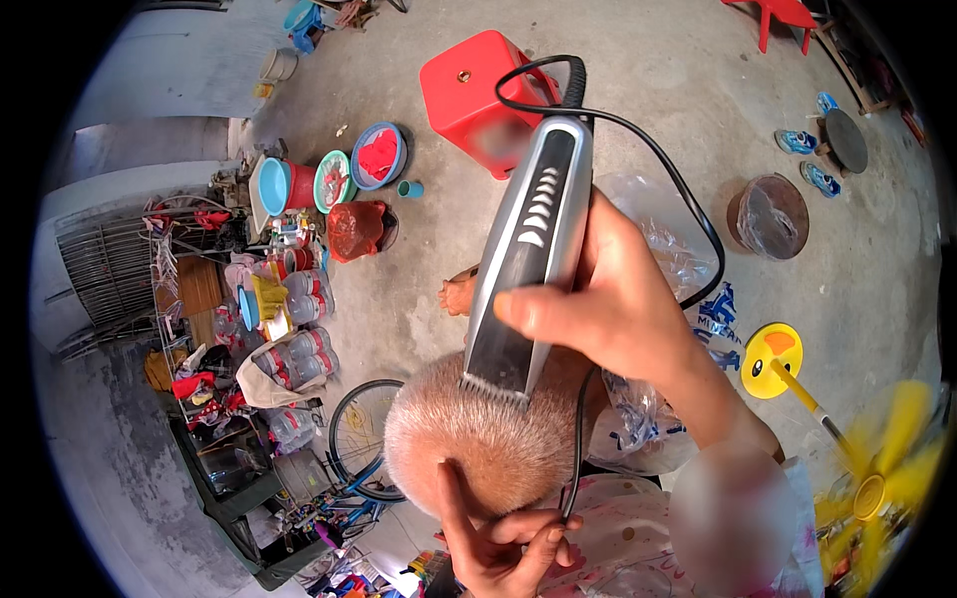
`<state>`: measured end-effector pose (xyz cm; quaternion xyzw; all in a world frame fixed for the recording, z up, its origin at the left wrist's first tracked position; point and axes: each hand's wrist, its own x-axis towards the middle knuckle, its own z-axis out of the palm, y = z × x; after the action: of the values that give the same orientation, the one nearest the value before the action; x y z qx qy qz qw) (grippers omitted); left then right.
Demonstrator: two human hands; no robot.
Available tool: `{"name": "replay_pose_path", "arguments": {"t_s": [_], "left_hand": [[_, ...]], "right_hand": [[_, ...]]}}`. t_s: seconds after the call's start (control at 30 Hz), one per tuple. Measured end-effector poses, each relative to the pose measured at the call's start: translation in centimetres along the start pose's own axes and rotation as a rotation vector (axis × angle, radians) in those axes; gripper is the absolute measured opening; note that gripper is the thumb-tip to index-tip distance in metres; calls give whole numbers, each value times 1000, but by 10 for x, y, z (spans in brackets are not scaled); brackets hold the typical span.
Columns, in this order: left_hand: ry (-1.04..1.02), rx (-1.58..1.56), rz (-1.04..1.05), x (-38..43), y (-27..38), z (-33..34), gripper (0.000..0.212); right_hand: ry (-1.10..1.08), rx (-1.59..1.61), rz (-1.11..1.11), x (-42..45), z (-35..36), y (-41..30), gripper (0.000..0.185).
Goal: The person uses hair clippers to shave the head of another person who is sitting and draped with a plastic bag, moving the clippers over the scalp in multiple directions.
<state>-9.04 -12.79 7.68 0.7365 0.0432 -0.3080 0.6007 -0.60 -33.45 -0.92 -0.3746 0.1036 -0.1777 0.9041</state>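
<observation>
My right hand grips a silver and black electric hair clipper, thumb on its front face. The clipper's toothed blade rests at the short grey hair on a person's head, just below it. From the clipper's top a black cord loops out to the right, passes behind my wrist and comes down to my left hand. My left index finger touches the scalp. The cord runs between the thumb and the other fingertips of that hand. Clear plastic sheeting with blue print lies beside the head, partly hidden by my right arm.
A red plastic stool stands ahead. Basins, a red bag and packs of water bottles line the left, near a bicycle wheel. To the right are a brown bucket and a spinning yellow fan.
</observation>
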Motion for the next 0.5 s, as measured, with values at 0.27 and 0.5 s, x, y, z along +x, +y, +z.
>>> {"name": "replay_pose_path", "arguments": {"t_s": [0.27,0.5], "left_hand": [[-180,-106,181,8,-12,-5,97],[-129,-11,40,5,8,1,97]], "right_hand": [[35,17,50,4,-11,17,45],[-15,-1,64,0,-6,9,50]]}}
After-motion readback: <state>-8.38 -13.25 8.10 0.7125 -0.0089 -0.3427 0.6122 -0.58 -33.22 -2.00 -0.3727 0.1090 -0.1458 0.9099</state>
